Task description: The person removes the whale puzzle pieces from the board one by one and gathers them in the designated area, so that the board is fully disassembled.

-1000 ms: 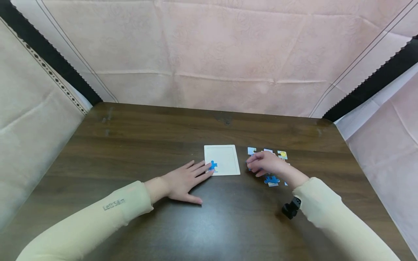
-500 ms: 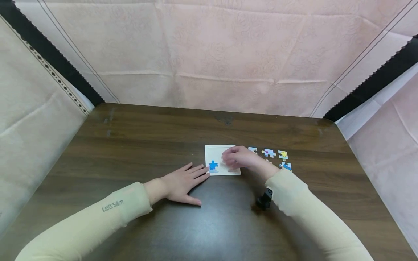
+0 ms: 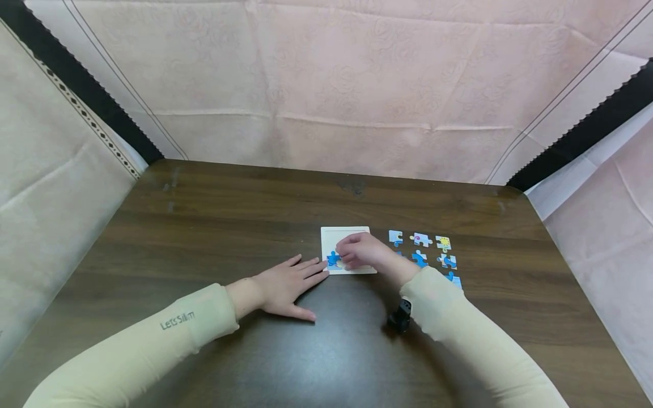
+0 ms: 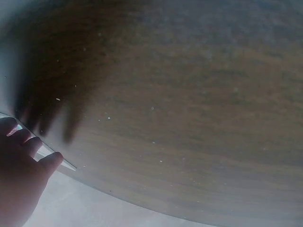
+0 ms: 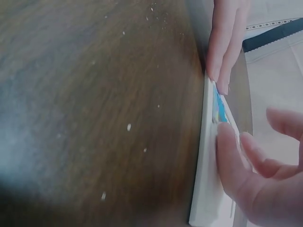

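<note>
A white square puzzle tray [image 3: 345, 231] lies on the table, with a blue jigsaw piece [image 3: 333, 259] in its near left corner. My left hand [image 3: 292, 286] lies flat with fingers spread, its fingertips at the tray's near left edge. Over the tray is my right hand [image 3: 363, 252], thumb and fingers curled together low beside that blue piece. It pinches another puzzle piece, mostly hidden by the fingers. In the right wrist view the thumb [image 5: 228, 151] reaches down at the tray's inner surface, close to the blue piece.
Several loose jigsaw pieces [image 3: 420, 239] lie in rows right of the tray, some partly covered by the right sleeve [image 3: 433, 300]. A small black camera [image 3: 400, 316] sits on the right wrist. Pale cloth [image 3: 326, 85] hangs behind the table's far edge.
My right hand has moved left from the loose pieces to over the tray, then slightly closer to the blue piece. The left fingertips have drawn back a little from the blue piece.
</note>
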Tool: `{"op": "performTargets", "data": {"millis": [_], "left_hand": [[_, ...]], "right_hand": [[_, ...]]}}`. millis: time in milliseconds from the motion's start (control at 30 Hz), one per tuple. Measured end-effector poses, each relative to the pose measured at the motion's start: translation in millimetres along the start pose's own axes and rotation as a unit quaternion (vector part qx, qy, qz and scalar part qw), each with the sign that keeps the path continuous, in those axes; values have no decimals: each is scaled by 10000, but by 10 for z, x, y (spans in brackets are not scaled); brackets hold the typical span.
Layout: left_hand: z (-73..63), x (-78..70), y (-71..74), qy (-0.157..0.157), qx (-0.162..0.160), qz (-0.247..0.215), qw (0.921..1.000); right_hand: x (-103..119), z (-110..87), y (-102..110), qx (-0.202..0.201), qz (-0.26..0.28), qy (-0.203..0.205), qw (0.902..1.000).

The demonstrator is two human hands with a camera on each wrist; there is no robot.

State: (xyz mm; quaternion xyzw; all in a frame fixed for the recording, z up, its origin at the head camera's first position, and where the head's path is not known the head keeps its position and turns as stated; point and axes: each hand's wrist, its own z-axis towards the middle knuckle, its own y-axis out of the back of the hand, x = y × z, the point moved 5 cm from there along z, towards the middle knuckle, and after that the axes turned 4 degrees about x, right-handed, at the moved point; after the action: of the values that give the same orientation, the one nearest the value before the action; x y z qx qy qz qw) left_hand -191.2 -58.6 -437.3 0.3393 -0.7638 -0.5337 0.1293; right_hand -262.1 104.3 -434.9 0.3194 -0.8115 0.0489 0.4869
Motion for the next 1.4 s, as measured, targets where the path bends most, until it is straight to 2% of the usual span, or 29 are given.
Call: {"op": "performTargets", "data": {"millis": [533,633,767,933,1400], "left_hand": [[11,-29,17,-47,-87,59,9999],[19,-31,11,-41,-76,117,9999],[15,-39,13,-50,-76,120,9999],[5,-41,26,-61,-68,45,9999],[-19,-32,28,-28,-77,46,10000]], "right_hand": [[20,42,-31,-435,-443,-104,9980],[19,27,-3,-519,-379,-70,9979],[-5,-2,66,-544,-207,-16,9983],[-44,-66,185,-509,-298,-48,9982],[-197,-361,540,-342,-243,35,9991]]}}
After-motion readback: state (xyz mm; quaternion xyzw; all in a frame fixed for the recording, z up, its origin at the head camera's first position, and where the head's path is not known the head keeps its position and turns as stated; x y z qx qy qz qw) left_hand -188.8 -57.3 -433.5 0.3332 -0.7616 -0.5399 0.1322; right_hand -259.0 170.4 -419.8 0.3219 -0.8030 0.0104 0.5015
